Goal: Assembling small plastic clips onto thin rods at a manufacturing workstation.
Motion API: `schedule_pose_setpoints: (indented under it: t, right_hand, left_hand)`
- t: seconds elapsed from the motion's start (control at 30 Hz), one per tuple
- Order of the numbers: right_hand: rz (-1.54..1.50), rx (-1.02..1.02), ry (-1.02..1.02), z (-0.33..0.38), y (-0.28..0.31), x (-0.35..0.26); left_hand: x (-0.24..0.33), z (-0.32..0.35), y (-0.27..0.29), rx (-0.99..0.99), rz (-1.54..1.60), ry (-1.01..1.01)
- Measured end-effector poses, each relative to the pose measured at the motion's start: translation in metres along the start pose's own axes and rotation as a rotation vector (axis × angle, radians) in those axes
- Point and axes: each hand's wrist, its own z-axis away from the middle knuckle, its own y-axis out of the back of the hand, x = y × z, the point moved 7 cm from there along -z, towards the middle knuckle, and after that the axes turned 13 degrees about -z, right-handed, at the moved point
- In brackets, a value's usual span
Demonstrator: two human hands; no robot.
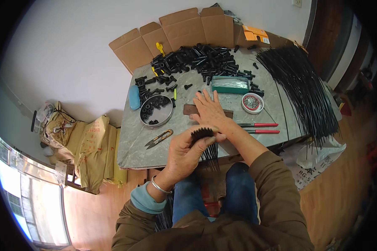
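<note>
Bundle of slim black rods (pixel 202 133) sits clenched in left hand (pixel 185 151), above the worktop's (pixel 132 146) near edge; right hand (pixel 212 113) spreads open, palm down, over brown block (pixel 190 109). Best practice: snug grip, rod ends level.

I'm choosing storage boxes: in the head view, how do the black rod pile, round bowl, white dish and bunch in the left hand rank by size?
1. Black rod pile
2. Round bowl
3. White dish
Unranked: the bunch, partly hidden by the left hand and seemingly nearer the camera.
</note>
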Motion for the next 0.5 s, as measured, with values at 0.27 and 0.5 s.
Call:
schedule_pose_setpoints:
  t: [0.27, 0.5]
  right_hand:
    - [0.01, 0.366, -0.378, -0.038, 0.087, 0.137]
    - [0.128, -0.136, -0.466, -0.051, 0.062, 0.147]
  left_hand:
    - [0.001, -0.001, 0.005, -0.02, -0.059, -0.035]
    - [-0.004, -0.005, 0.015, 0.002, -0.047, -0.012]
